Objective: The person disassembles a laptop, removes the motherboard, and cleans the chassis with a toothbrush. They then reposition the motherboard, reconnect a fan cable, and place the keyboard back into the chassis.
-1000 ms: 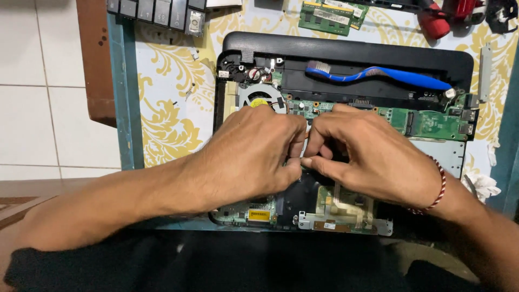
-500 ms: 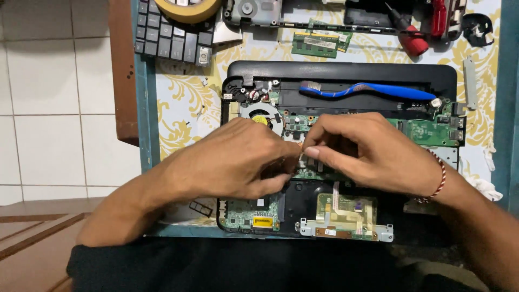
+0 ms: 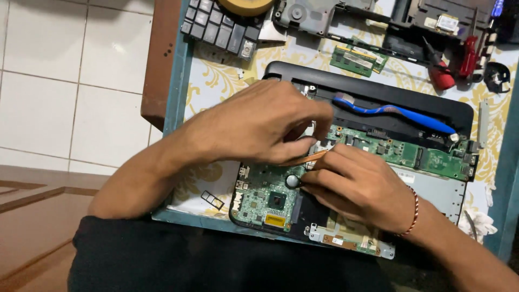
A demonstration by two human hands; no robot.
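Over the open laptop (image 3: 378, 103), left hand (image 3: 254, 121) and right hand (image 3: 362, 186) grip a copper strip (image 3: 308, 158)

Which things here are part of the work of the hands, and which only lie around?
In the work: left hand, right hand, copper strip, green circuit board, open laptop.

Lying about: blue toothbrush, red screwdriver, memory cards, loose keys, tape roll.
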